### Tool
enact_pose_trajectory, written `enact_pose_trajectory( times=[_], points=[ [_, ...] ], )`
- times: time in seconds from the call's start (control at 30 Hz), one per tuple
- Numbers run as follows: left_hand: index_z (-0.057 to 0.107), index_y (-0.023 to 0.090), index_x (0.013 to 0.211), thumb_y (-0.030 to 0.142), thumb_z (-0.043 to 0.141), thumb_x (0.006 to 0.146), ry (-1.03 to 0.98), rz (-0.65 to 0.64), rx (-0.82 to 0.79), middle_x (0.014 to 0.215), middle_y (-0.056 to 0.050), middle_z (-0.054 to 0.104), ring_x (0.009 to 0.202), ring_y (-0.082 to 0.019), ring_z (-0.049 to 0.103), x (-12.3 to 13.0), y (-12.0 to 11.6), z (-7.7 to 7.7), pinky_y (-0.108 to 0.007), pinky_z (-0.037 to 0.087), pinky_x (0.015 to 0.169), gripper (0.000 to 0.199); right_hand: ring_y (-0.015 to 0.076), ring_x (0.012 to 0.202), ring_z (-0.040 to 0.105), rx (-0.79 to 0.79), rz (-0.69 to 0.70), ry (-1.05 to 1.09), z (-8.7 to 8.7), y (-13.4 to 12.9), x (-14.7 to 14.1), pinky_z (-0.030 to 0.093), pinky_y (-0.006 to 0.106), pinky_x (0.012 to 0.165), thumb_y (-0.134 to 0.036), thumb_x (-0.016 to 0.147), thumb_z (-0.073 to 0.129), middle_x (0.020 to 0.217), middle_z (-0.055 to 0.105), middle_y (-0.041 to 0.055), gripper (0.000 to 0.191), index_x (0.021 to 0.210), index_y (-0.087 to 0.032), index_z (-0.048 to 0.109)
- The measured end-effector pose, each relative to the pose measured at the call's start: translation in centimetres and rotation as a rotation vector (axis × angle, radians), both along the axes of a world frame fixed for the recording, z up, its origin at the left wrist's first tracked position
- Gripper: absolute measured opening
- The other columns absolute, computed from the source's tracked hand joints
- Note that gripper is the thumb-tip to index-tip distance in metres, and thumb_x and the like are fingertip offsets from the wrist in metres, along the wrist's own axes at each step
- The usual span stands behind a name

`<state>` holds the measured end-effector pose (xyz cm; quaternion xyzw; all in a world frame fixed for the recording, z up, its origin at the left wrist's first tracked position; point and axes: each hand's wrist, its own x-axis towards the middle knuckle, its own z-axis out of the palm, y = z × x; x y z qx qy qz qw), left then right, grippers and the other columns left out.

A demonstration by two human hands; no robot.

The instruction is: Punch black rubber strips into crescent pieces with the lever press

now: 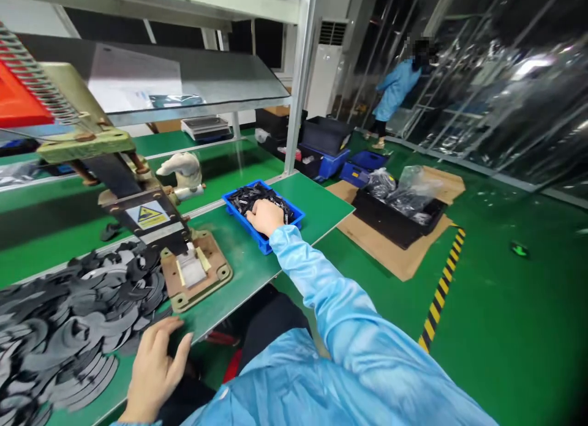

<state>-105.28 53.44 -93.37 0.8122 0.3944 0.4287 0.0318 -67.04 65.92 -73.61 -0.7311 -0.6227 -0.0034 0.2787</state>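
My right hand [267,216] reaches into a blue tray [264,245] of small black parts [248,198]. Its fingers are curled down among the parts, and what they grip, if anything, is hidden. At the table's front edge my left hand [156,365] rests with fingers apart and nothing in it. Beside it lies a large heap of curved, flat black and grey pieces [87,322]. Between the heap and the tray stands a hand press [151,215] with a warning label. A small light-coloured block [192,270] sits on its base plate.
Metal shelving with an upright post [301,77] rises behind the green table [321,199]. A scale [206,128] stands farther back. On the floor to the right, a black crate [390,221] with plastic bags lies on cardboard. A person in blue [397,89] stands in the distance.
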Motion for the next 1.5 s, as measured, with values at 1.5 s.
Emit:
enact_pose_trajectory(
  times=[1.5],
  points=[
    [0.073,0.020,0.114,0.048,0.080,0.096,-0.737,-0.183,-0.695,0.094,-0.005,0.076,0.086,-0.019,0.074,1.5,4.0,9.2,-0.031,0.059,0.082,0.034,0.0247,0.118,0.078,0.692,0.750,0.408,0.1,-7.6,-8.3,0.066,0.050,0.107,-0.036,0.107,0.059,0.120,0.081,0.0064,0.025,0.120,-0.028,0.079]
  ],
)
